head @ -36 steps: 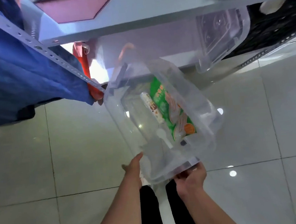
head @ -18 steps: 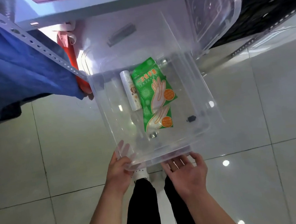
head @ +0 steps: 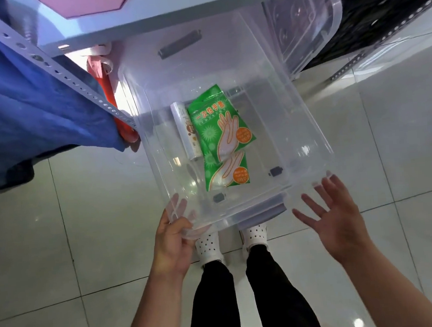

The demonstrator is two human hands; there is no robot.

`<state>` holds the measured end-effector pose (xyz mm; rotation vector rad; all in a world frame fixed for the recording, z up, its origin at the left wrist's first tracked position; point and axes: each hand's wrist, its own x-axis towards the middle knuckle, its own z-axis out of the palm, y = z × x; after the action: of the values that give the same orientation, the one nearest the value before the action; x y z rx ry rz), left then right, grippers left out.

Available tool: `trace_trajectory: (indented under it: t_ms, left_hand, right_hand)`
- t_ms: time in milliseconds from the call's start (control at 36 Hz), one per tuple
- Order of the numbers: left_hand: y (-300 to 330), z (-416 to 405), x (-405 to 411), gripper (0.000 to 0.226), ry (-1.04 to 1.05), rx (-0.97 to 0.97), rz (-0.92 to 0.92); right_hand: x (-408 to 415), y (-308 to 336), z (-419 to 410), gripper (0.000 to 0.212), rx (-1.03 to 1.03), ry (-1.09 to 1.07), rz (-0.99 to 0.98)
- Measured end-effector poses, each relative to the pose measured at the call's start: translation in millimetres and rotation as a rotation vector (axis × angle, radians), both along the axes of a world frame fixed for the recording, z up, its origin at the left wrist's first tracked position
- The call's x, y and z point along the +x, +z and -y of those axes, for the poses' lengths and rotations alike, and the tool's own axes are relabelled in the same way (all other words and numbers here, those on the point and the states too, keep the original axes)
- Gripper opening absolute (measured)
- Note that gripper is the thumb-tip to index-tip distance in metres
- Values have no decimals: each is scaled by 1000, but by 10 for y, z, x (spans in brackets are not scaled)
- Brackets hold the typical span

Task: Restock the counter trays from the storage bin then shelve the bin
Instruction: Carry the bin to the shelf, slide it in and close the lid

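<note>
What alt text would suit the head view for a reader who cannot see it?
A person slides a clear storage bin under a shelf, the left hand gripping its near corner, the right hand open beside it. Inside lie green glove packets and a white roll.

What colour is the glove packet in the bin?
Green with orange circles, lying in the clear bin; head view: glove packet.
</note>
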<state>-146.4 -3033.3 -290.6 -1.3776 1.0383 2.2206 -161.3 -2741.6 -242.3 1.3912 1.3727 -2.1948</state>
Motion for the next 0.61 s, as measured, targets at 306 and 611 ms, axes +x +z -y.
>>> trace_trajectory:
  t_ms: [306,611]
  left_hand:
    - [221,198,-138,71,-103,-90,-21]
    - [171,345,-245,72,-136,-116,-82]
  right_hand:
    - [-253,-48,181,41,-10,-46,7]
    - [-137,-143,218,41,-69,-125,-11]
